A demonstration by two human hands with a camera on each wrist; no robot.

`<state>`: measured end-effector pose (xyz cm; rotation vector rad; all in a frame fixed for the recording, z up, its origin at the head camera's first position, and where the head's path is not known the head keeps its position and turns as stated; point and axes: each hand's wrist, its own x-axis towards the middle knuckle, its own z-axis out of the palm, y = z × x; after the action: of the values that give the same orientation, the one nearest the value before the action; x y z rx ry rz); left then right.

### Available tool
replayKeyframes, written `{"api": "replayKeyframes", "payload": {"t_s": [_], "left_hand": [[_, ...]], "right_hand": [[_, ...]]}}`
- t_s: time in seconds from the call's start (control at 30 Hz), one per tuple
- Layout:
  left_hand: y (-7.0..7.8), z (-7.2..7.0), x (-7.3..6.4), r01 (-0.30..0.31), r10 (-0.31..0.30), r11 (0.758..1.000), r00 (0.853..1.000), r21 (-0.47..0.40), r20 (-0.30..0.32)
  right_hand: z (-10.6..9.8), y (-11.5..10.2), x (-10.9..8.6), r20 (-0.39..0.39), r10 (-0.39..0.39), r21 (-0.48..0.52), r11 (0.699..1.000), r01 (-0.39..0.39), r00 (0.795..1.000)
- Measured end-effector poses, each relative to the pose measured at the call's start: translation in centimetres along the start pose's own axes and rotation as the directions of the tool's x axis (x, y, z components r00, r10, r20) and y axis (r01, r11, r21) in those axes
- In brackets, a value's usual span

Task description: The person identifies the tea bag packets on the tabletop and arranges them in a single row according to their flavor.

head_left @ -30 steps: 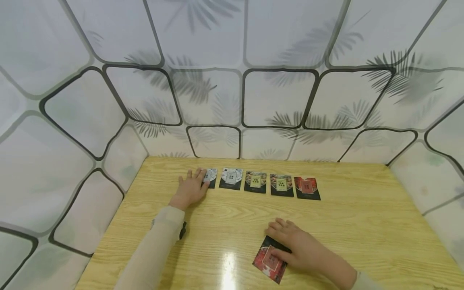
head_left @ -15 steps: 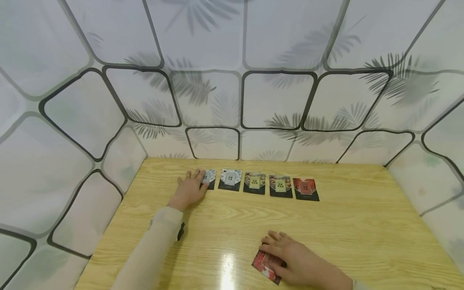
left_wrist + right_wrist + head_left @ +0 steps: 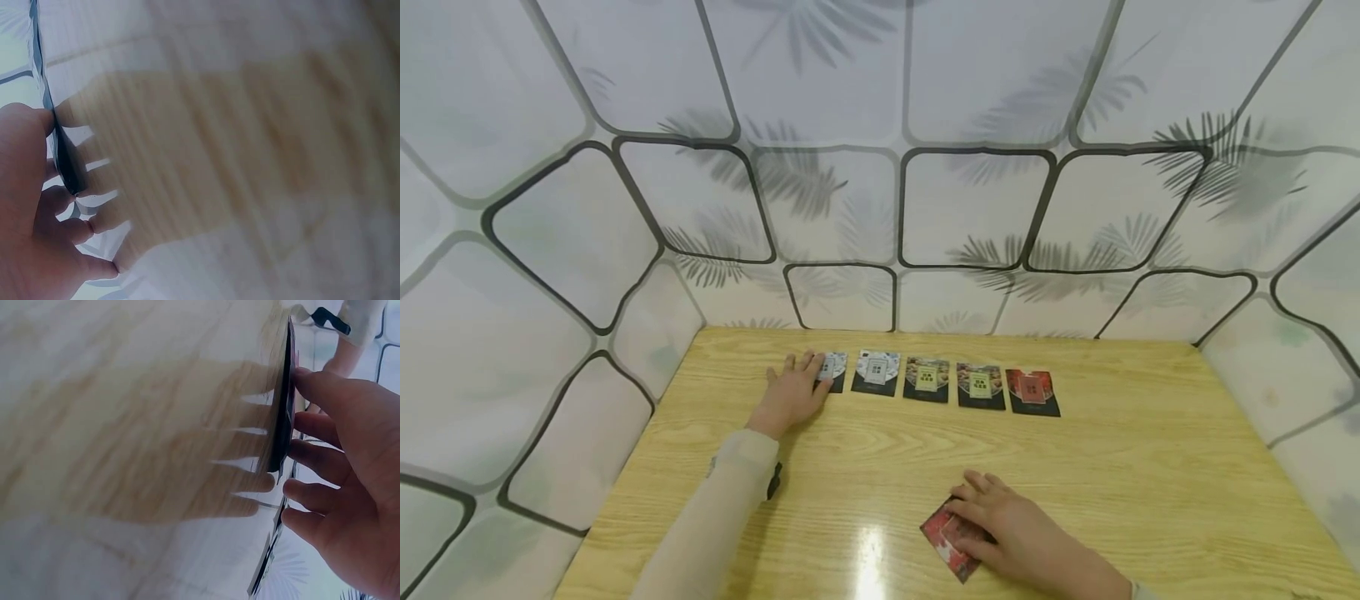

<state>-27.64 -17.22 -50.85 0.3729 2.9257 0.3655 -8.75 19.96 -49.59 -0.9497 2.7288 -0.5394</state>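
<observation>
In the head view, a red-and-black flat printed packet (image 3: 951,542) lies tilted near the table's front, partly covered by my right hand (image 3: 1015,529). That hand's thumb and fingertips rest on the packet's upper face; the right wrist view has the packet (image 3: 285,400) nearly edge-on under them. At the back left, my left hand (image 3: 790,396) lies with spread fingers over the left side of a white-and-black packet (image 3: 835,367). Thumb and fingers touch that packet, seen as a dark edge (image 3: 67,159) in the left wrist view.
Rightward along the back row lie another white-and-black packet (image 3: 876,371), two yellow-labelled packets (image 3: 927,379) and a red packet (image 3: 1033,392). They lie on a glossy wood-grain table (image 3: 850,467). Patterned wall panels (image 3: 970,208) enclose its back and sides.
My right hand shifts toward me over the red packet, its fingers covering more of it, then slides slightly away again. The packet turns a little. My left hand stays put.
</observation>
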Motion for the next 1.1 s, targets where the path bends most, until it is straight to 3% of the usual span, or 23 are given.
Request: {"api": "replayKeyframes", "payload": {"t_s": [0.37,0.6,0.77,1.1], "left_hand": [[0.1,-0.2,0.1,0.007,-0.007,1.000,1.000,-0.009,0.002],[0.1,-0.2,0.1,0.009,-0.009,1.000,1.000,-0.010,0.005],[0.1,-0.1,0.2,0.010,-0.010,1.000,1.000,-0.011,0.007],[0.1,-0.1,0.2,0.019,-0.019,1.000,1.000,-0.003,0.016]], "right_hand": [[-0.8,0.8,0.0,-0.059,0.031,-0.098,0.995,-0.037,0.998],[-1.1,1.7,-0.2,-0.113,0.085,-0.127,0.987,-0.099,0.990],[-1.3,2.1,-0.1,-0.139,0.073,-0.170,0.981,-0.096,0.988],[-1.1,2.1,0.1,-0.011,0.023,-0.016,1.000,-0.023,1.000]]}}
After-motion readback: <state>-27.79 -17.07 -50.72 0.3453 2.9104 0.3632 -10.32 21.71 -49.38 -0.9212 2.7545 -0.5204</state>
